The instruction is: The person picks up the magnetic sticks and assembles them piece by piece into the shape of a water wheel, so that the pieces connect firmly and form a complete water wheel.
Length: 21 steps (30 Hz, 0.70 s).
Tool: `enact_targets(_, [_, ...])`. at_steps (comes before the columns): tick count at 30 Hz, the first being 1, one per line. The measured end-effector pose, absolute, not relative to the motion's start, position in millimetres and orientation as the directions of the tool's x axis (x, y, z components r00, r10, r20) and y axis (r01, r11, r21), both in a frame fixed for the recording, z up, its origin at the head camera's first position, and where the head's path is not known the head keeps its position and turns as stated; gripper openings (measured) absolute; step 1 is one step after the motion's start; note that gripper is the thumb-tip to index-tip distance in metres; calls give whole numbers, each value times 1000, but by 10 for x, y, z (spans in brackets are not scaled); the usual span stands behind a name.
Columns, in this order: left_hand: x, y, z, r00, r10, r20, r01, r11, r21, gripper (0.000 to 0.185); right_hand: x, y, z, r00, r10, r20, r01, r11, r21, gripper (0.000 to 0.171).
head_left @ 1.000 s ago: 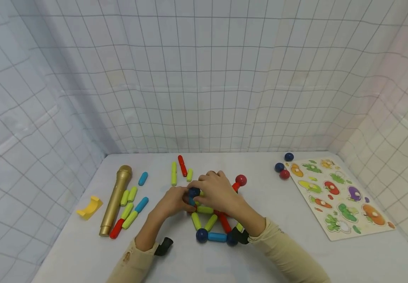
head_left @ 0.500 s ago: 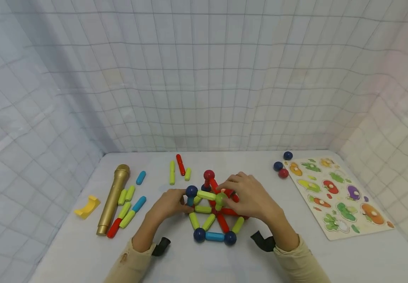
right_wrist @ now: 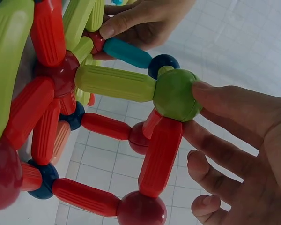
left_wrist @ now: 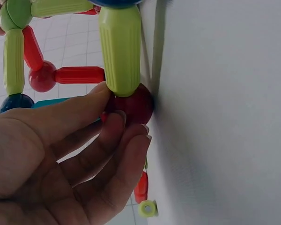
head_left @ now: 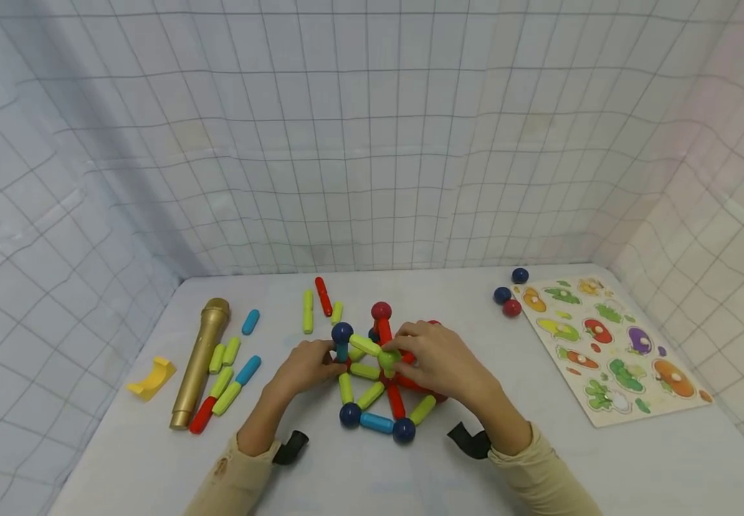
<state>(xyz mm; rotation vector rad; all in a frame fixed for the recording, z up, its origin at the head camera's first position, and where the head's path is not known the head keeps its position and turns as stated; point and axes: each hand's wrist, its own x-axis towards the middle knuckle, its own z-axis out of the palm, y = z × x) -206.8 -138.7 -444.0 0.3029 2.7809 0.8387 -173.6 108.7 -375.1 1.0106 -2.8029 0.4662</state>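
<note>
Magnetic rods and balls form a joined frame in the middle of the table. My left hand (head_left: 307, 365) is at its left side, where thumb and fingers pinch a dark red ball (left_wrist: 136, 105) low down against the table. A blue rod (head_left: 342, 351) rises there to a dark blue ball (head_left: 342, 332). With thumb and fingertips, my right hand (head_left: 436, 358) pinches the raised green ball (right_wrist: 175, 96). A lime rod (head_left: 364, 344) links the green and blue balls. Red rods and red balls (right_wrist: 141, 208) spread behind and to the right, partly hidden by the right hand.
Left of the frame lie a gold microphone (head_left: 201, 362), a yellow curved piece (head_left: 153, 378) and several loose rods (head_left: 220, 382). More rods (head_left: 308, 312) lie behind. At right are a vegetable puzzle board (head_left: 611, 347) and loose balls (head_left: 511, 308).
My right hand has moved from beside the left hand, over the blue ball, rightward to the green ball. The left hand stays at the frame's left side. The head view has shifted slightly.
</note>
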Motion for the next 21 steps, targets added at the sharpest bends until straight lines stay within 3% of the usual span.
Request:
enact_targets(10, [-2149, -1465, -4394, -944, 284, -170, 136, 800, 585, 38, -1770, 1094, -3757, -785, -565, 254, -616, 755, -225, 28])
enact_targets(17, [-2389, -1678, -4288, -997, 25, -74, -10, 901, 434, 29, -1759, 1091, -3764, -788, -570, 233, -615, 749, -247, 28])
enact_targets(21, [-2580, -1661, -4360, -996, -55, -77, -78, 937, 340, 44, -1734, 1067, -3776, -784, -570, 247, -620, 742, -255, 29])
